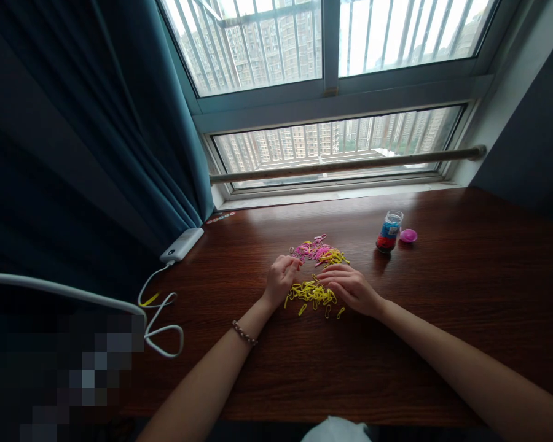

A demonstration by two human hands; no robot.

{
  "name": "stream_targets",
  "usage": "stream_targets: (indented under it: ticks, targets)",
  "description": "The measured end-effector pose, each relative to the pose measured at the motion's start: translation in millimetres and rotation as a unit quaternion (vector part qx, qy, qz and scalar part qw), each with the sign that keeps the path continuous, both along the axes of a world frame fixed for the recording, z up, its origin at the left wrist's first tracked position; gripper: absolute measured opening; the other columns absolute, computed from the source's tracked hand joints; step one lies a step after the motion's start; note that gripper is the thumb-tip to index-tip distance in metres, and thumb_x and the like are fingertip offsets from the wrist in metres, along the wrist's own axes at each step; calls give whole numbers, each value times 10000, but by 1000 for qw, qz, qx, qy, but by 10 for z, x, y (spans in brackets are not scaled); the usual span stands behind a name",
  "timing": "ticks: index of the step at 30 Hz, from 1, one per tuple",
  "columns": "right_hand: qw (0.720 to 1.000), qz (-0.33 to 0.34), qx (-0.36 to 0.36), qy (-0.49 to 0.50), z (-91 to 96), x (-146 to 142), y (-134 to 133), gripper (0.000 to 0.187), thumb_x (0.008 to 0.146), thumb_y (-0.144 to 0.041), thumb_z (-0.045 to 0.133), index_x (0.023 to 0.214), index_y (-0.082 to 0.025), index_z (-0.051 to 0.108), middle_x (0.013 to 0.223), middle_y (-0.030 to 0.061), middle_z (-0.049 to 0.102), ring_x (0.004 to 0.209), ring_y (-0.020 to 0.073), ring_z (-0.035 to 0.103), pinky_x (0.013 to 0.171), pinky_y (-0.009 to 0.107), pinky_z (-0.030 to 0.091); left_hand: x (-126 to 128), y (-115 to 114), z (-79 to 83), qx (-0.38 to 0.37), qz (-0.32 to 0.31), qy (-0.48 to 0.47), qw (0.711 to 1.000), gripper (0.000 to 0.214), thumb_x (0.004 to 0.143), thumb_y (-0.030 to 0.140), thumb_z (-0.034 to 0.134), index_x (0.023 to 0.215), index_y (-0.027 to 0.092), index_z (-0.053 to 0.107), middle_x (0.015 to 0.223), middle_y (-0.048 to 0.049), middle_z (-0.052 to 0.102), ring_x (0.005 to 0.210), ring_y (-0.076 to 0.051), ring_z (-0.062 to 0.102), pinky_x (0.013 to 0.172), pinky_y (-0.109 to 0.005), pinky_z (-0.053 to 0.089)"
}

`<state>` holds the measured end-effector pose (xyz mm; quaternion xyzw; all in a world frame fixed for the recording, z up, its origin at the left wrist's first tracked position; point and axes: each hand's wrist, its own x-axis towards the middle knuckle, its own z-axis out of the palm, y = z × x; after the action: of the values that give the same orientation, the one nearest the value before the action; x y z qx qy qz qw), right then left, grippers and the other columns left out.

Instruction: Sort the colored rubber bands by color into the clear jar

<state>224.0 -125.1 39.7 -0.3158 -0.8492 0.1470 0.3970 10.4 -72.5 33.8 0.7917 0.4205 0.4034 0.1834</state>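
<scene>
My left hand [282, 281] is at the left edge of a heap of pink pin-shaped plastic clips [313, 248], its fingers bent together; what lies between the fingertips, if anything, is hidden. My right hand [351, 290] rests low over the table with its fingers stretched out, between the two yellow groups. Yellow clips of the same shape [314, 293] lie in a loose pile between my hands, a few strewn at its near edge. More yellow clips [335, 256] sit against the right side of the pink heap.
An open jar [387, 233] with a blue and red label stands at the back right, beside a pink lid [408, 236]. On the left, a white power bank [182, 245] trails a white cable [159, 331] past a yellow strip [150, 299]. The window sill bounds the wooden table [442, 294].
</scene>
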Motion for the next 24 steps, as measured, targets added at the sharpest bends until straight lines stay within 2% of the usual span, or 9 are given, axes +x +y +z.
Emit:
stream_targets:
  ticks: [3, 5, 8, 10, 13, 17, 20, 24]
  targets:
    - [992, -118, -5, 53, -78, 46, 81, 326, 897, -285, 336, 987, -214, 641, 982, 45, 657, 953, 185, 553, 867, 363, 418, 25, 6, 6, 39, 8, 32, 999, 284, 868, 318, 372, 842, 197, 628, 870, -42, 613, 908, -181, 505, 845, -334, 393]
    - [976, -210, -5, 61, -134, 82, 132, 335, 896, -300, 338, 937, -204, 656, 942, 51, 664, 914, 196, 554, 837, 362, 416, 25, 51, -20, 67, 39, 46, 996, 261, 866, 298, 379, 921, 207, 617, 987, -46, 598, 1008, -193, 474, 916, -359, 352]
    - [946, -324, -14, 16, -198, 117, 171, 337, 880, -337, 371, 808, -219, 679, 895, 43, 675, 871, 219, 539, 764, 366, 395, -23, 200, -70, 99, 87, 79, 988, 243, 850, 278, 406, 989, 205, 592, 1072, -50, 577, 1112, -214, 422, 974, -396, 297]
    - [930, -365, -28, -25, -225, 124, 172, 343, 867, -366, 395, 729, -234, 681, 886, 32, 680, 848, 229, 529, 702, 358, 372, -71, 323, -90, 107, 89, 110, 984, 220, 831, 267, 437, 965, 201, 600, 1051, -52, 590, 1131, -225, 413, 980, -410, 286]
    - [923, -380, -34, -57, -246, 123, 170, 354, 862, -389, 401, 705, -243, 682, 884, 29, 681, 819, 227, 519, 645, 337, 341, -102, 463, -94, 105, 72, 151, 980, 207, 822, 245, 447, 946, 206, 608, 1059, -49, 598, 1144, -228, 406, 988, -433, 260]
    - [926, -370, -31, -68, -251, 125, 188, 369, 877, -361, 372, 714, -232, 676, 873, 39, 682, 805, 222, 521, 623, 326, 326, -46, 517, -94, 94, 20, 211, 973, 257, 854, 284, 403, 1052, 267, 565, 1180, -17, 550, 1240, -220, 295, 1024, -506, 117]
    - [926, -367, -53, -76, -238, 124, 196, 365, 885, -339, 357, 732, -232, 671, 887, 34, 681, 833, 226, 523, 636, 327, 326, -12, 527, -120, 66, 13, 236, 969, 293, 880, 336, 344, 1110, 307, 522, 1224, 4, 521, 1277, -224, 219, 1012, -553, 40]
    - [926, -364, -74, -71, -223, 117, 183, 344, 884, -348, 366, 765, -241, 671, 899, 19, 680, 864, 221, 519, 661, 323, 327, -20, 559, -162, 45, 9, 250, 967, 316, 890, 369, 300, 1097, 300, 529, 1220, 3, 524, 1271, -230, 217, 1005, -565, 10]
